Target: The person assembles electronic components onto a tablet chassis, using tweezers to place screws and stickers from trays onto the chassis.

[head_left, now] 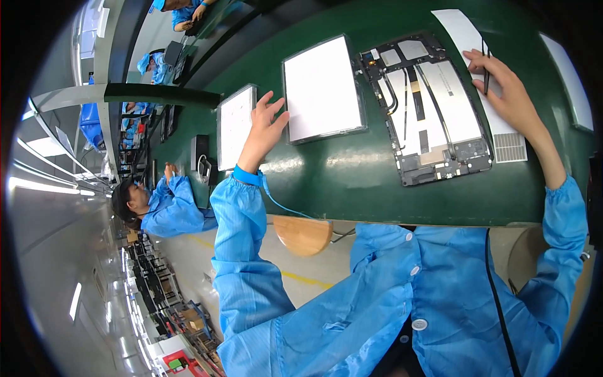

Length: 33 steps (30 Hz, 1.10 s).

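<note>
My left hand [265, 131] is raised at the left edge of a white sheet in a clear-rimmed tray [325, 91], fingers apart and holding nothing. Round that wrist runs a blue strap [247, 176] with a thin cord. My right hand [507, 94] grips black tweezers [486, 70], their tips pointing away from me, above a long white strip [453, 31]. A sheet of small pale labels [509, 148] shows at the strip's near end. Between my hands lies an opened tablet [443, 88], its silver battery area, cables and black boards exposed.
Another white sheet in a clear tray [233, 135] lies on the green table [352, 179] further left. A white panel [570, 81] sits at the far right. Past a black box [200, 151], a person in blue [176, 204] sits at the table. A wooden stool [303, 235] stands below its edge.
</note>
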{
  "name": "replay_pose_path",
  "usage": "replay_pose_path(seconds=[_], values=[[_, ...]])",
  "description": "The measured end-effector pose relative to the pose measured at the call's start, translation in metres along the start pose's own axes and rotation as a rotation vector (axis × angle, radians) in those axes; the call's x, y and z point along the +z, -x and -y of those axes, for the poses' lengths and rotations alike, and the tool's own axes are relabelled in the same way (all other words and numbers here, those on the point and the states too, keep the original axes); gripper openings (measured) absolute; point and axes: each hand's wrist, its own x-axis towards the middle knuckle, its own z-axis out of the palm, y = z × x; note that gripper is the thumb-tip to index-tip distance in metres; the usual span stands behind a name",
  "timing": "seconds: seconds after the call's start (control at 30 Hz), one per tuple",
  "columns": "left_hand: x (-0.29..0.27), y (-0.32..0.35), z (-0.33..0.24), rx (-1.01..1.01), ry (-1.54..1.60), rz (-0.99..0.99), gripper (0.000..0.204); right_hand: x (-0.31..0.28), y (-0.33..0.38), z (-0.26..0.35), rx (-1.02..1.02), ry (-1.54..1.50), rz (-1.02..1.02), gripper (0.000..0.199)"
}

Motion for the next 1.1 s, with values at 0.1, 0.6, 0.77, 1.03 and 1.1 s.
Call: replay_pose_path(seconds=[0.1, 0.6, 0.77, 1.03, 1.1], values=[[-0.005, 0.0, -0.012, -0.1, 0.251, 0.046, 0.041, -0.001, 0.004, -0.006, -0.03, 0.039, -0.019, 0.025], [-0.026, -0.01, -0.009, -0.494, 1.152, 0.249, 0.039, -0.003, 0.006, -0.002, 0.006, -0.035, 0.009, 0.024], [-0.026, -0.011, -0.022, -0.468, 1.09, 0.079, 0.04, -0.001, 0.004, -0.005, -0.008, -0.011, 0.0, 0.025], [-0.052, -0.009, 0.021, -0.346, 1.06, -0.156, 0.044, 0.002, 0.003, -0.003, 0.07, -0.072, 0.058, 0.03], [-0.079, 0.0, 0.066, -0.361, 1.051, -0.235, 0.042, 0.001, 0.005, -0.003, 0.012, -0.038, 0.015, 0.032]])
